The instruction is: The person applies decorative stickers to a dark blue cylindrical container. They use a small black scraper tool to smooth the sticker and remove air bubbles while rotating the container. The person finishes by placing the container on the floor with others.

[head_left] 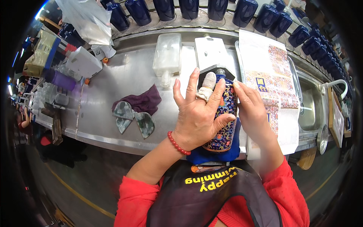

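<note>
The floral-patterned blue bottle (228, 104) lies neck toward 12 o'clock, my left hand (196, 119) spread across it from 9 o'clock, my right hand (254, 111) touching its 1 o'clock shoulder with bunched fingers.

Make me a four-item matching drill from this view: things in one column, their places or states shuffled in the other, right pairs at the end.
Things:
1. patterned bottle
2. bead bracelet
3. purple cloth
4. row of dark blue bottles

Places or states:
A. on the wrist of the left hand
B. lined up beyond the steel worktop
C. has the right hand at its side
D. crumpled on the worktop, left of both hands

Pairs: 1-C, 2-A, 3-D, 4-B
</note>
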Tool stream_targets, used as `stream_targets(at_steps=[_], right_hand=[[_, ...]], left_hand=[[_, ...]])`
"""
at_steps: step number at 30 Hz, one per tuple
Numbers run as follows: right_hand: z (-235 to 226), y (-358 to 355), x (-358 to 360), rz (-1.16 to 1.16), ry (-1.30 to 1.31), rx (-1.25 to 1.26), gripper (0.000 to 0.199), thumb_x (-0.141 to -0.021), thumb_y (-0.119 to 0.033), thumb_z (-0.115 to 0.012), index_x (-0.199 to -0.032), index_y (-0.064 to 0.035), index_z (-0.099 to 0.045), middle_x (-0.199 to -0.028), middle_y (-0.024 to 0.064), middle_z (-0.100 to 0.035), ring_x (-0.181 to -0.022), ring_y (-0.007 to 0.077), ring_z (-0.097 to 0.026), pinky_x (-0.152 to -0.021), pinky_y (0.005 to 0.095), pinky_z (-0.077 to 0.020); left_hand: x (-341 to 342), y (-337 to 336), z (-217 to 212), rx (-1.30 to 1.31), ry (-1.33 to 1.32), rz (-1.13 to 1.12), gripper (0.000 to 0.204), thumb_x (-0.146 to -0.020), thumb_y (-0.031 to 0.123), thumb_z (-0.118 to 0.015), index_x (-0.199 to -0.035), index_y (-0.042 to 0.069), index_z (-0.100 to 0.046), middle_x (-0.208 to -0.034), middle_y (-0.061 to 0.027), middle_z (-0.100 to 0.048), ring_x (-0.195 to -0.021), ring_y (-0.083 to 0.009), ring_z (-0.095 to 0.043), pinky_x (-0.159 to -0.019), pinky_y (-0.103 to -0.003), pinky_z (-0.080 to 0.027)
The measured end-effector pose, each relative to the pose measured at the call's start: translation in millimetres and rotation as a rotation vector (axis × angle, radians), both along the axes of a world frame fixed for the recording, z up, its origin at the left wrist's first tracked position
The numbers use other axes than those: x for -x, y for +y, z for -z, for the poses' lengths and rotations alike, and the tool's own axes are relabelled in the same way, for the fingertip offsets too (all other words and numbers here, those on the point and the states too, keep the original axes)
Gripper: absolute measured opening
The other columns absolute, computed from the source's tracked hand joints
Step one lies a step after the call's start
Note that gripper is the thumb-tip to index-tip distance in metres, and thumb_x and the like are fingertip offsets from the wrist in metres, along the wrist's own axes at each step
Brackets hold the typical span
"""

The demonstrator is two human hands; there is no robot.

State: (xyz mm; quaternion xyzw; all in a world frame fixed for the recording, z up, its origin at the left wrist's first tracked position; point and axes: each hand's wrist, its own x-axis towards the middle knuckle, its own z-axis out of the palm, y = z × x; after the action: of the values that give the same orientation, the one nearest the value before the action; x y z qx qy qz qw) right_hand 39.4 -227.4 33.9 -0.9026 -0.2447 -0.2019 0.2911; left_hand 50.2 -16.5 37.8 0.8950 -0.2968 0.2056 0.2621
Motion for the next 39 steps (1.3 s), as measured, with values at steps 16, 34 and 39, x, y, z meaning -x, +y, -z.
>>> stream_targets(at_steps=[16, 34, 39], right_hand=[[11.9, -12.8, 44.5, -0.033, 0.12, -0.073, 0.059, -0.083, 0.011, -0.062, -0.139, -0.0062, -0.061, -0.137, 0.022, -0.057, -0.118, 0.0378, -0.058, -0.1, 0.0431, -0.0485], [12.2, -8.7, 76.6, -0.165, -0.108, -0.293, 0.056, -0.078, 0.016, -0.069, -0.131, 0.0025, -0.058, -0.12, 0.0227, -0.067, -0.102, 0.0397, -0.067, -0.088, 0.0447, -0.0545], [-0.3, -1.1, 72.8, -0.252, -0.249, -0.024, 0.04, -0.068, 0.003, -0.073, -0.107, -0.0047, -0.07, -0.101, 0.0111, -0.065, -0.085, 0.027, -0.059, -0.074, 0.0391, -0.0485]], left_hand=[[49.2, 28.6, 24.6, 0.126, 0.105, 0.069, 0.089, -0.096, 0.07, -0.047, -0.151, 0.0, -0.046, -0.14, -0.0203, -0.059, -0.143, -0.0443, -0.034, -0.116, -0.065, -0.008], [84.9, 9.4, 34.9, -0.093, -0.04, -0.052, 0.089, -0.07, 0.039, -0.084, -0.149, 0.014, -0.053, -0.148, -0.0187, -0.052, -0.141, -0.0356, -0.04, -0.114, -0.067, -0.009], [79.8, 10.6, 37.9, -0.107, -0.097, -0.039, 0.089, -0.072, 0.039, -0.082, -0.15, 0.009, -0.05, -0.146, -0.0165, -0.054, -0.137, -0.0367, -0.045, -0.111, -0.073, -0.011]])
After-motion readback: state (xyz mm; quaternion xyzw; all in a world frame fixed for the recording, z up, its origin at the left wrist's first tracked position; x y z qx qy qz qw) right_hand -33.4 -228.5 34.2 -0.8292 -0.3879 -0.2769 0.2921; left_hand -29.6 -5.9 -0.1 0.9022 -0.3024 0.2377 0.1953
